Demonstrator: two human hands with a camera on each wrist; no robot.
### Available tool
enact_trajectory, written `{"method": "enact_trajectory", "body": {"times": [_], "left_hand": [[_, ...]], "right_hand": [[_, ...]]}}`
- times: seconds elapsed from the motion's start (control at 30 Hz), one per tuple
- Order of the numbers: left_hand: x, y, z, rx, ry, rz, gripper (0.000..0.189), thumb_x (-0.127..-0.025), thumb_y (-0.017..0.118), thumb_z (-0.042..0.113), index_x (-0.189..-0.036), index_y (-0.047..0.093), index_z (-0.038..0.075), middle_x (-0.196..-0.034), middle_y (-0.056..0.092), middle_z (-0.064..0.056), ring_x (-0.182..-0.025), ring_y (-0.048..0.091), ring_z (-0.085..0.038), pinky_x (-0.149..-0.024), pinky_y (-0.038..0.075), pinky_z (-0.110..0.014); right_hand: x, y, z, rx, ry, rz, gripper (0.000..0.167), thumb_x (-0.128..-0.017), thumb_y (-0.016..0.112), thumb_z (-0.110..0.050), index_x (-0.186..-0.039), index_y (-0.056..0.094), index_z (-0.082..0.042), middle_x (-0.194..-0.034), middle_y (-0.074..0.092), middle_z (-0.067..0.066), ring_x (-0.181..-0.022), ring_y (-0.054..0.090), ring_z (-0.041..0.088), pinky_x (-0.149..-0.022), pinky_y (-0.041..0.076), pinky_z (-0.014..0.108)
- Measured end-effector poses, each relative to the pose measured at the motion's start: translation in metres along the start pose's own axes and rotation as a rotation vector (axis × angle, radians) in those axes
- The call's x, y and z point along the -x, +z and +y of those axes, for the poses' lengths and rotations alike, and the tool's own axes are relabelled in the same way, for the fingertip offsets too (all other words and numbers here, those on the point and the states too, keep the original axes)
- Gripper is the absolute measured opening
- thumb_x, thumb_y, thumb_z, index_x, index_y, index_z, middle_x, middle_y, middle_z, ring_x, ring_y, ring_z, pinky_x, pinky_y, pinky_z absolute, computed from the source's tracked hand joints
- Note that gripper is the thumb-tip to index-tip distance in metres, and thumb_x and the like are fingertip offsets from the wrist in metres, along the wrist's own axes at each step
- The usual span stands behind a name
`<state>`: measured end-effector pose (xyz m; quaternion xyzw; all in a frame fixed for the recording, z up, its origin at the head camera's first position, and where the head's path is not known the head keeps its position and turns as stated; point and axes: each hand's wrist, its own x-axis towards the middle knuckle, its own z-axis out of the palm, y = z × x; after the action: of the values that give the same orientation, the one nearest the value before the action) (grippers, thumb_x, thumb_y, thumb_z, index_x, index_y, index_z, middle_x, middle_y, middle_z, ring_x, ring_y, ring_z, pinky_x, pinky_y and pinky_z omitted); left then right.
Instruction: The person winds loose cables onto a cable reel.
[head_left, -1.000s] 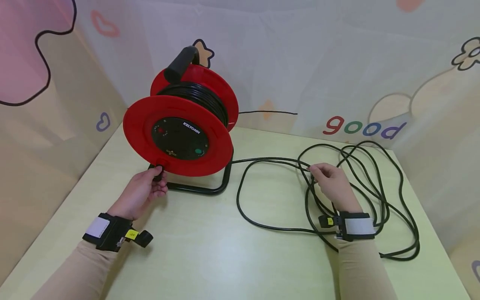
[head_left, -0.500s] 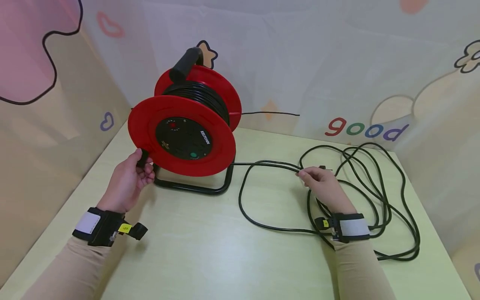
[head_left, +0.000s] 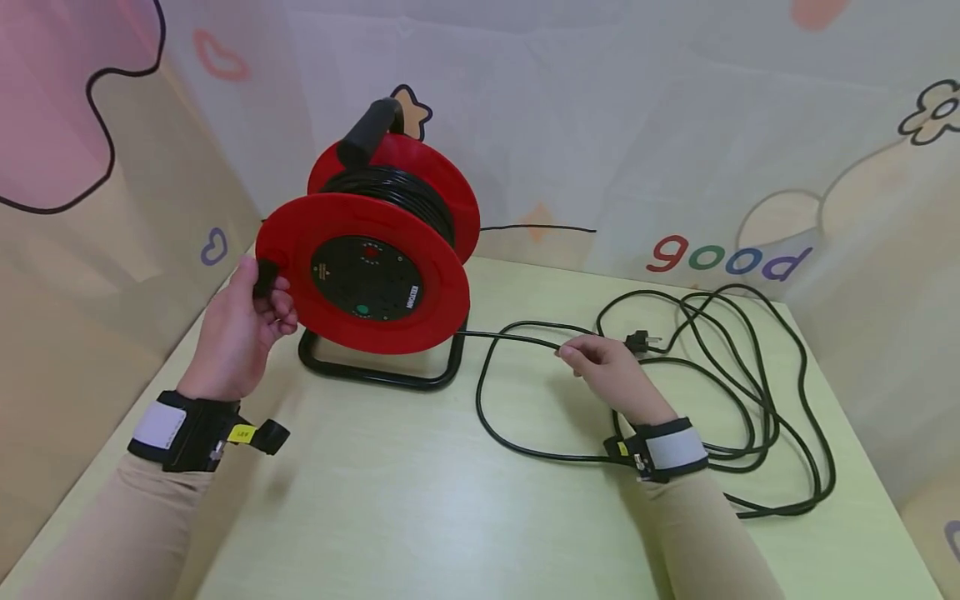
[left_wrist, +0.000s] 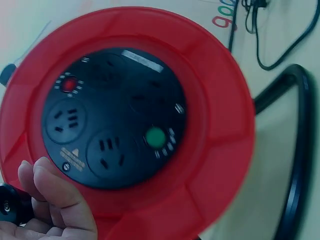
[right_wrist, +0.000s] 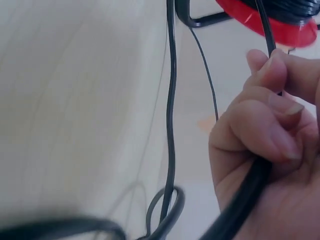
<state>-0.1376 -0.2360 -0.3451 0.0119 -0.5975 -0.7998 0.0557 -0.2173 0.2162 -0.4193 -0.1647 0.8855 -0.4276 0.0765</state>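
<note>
Head view: a red cable reel [head_left: 367, 275] stands on its black tubular frame [head_left: 382, 377] towards the left of a pale table [head_left: 390, 500], its front disc facing the person and its axle pointing away. The left hand [head_left: 232, 333], nearer to the reel, lies at the left edge of that disc, its thumb and curled fingers grasping a black knob [head_left: 265, 277]. The right hand [head_left: 617, 375] is well apart, to the right of the reel and slightly closer to the person; it pinches the black cable [head_left: 517, 337]. Between reel and right hand the cable forms a nearly straight run, its long axis roughly left to right, leaving low at the reel's right side and meeting the fingertips. The governing relation, as judged here, is this line: knob at one end, pinching fingers at the other, reel between the hands. Loose loops [head_left: 805, 358] lie mostly to the right of the right hand; a plug [head_left: 637, 342] rests just beyond it, prongs rightward. Left wrist view: a socket panel [left_wrist: 122, 122] occupies the disc's middle, the knob at lower left beside the fingers. Right wrist view: the cable passes through the curled fingers towards the reel.
</note>
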Motion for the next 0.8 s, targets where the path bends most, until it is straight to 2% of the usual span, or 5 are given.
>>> {"method": "enact_trajectory", "body": {"times": [0.23, 0.4, 0.47, 0.6, 0.8], "left_hand": [[-0.004, 0.016, 0.017, -0.001, 0.033, 0.004, 0.049, -0.099, 0.044, 0.051, -0.117, 0.042, 0.005, -0.093, 0.046, -0.007, -0.081, 0.049, -0.017, -0.072, 0.048, -0.022], [-0.009, 0.031, 0.028, 0.008, 0.050, -0.007, 0.049, -0.099, 0.044, 0.051, -0.115, 0.043, 0.005, -0.091, 0.047, -0.006, -0.079, 0.048, -0.017, -0.070, 0.047, -0.023], [-0.010, 0.038, 0.032, -0.017, 0.057, -0.010, 0.049, -0.098, 0.043, 0.052, -0.114, 0.044, 0.005, -0.089, 0.047, -0.006, -0.078, 0.049, -0.017, -0.070, 0.047, -0.024], [-0.011, 0.049, 0.038, -0.122, 0.075, -0.003, 0.052, -0.097, 0.043, 0.054, -0.112, 0.047, 0.005, -0.085, 0.051, -0.007, -0.074, 0.052, -0.018, -0.069, 0.049, -0.025], [-0.013, 0.067, 0.043, -0.348, 0.134, -0.004, 0.052, -0.099, 0.041, 0.053, -0.107, 0.053, 0.004, -0.078, 0.056, -0.011, -0.067, 0.057, -0.021, -0.062, 0.053, -0.028]], "right_hand": [[-0.011, 0.017, -0.018, 0.055, -0.039, -0.024, 0.032, -0.098, 0.055, -0.041, -0.104, 0.067, -0.011, -0.077, 0.055, 0.006, -0.061, 0.046, 0.023, -0.054, 0.037, 0.035], [-0.021, 0.029, -0.031, 0.104, -0.053, -0.037, 0.032, -0.098, 0.054, -0.041, -0.100, 0.065, -0.011, -0.075, 0.054, 0.004, -0.060, 0.047, 0.022, -0.053, 0.038, 0.034], [-0.024, 0.034, -0.034, 0.127, -0.052, -0.047, 0.031, -0.098, 0.054, -0.040, -0.101, 0.065, -0.012, -0.075, 0.053, 0.003, -0.061, 0.048, 0.021, -0.054, 0.038, 0.034], [-0.031, 0.045, -0.041, 0.142, -0.063, -0.074, 0.029, -0.099, 0.053, -0.037, -0.101, 0.066, -0.011, -0.072, 0.050, 0.003, -0.063, 0.047, 0.020, -0.057, 0.038, 0.034], [-0.041, 0.059, -0.049, 0.123, -0.074, -0.112, 0.027, -0.100, 0.053, -0.033, -0.100, 0.067, -0.010, -0.071, 0.048, 0.004, -0.063, 0.046, 0.020, -0.058, 0.038, 0.034]]}}
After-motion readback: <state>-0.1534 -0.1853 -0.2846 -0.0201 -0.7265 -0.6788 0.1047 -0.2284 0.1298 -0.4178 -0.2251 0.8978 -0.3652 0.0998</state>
